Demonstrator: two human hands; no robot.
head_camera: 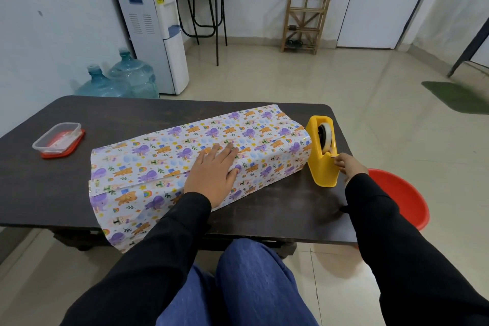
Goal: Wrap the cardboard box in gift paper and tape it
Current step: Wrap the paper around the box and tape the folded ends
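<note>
A long box covered in gift paper (264, 137), white with purple and orange animals, lies across the dark table (53, 180). The cardboard itself is hidden by the paper. Loose paper hangs over the table's near edge at the left end. My left hand (214, 169) presses flat on top of the box, fingers straight, along the paper seam. A yellow tape dispenser (321, 164) stands just right of the box. My right hand (349, 164) pinches the tape end at the dispenser's cutter.
A clear plastic container on a red lid (57, 140) sits at the table's left. A red basin (402, 196) stands on the floor beside the right edge. Behind are water jugs (127, 77), a white dispenser (156, 24), a small table and a wooden rack (304, 21).
</note>
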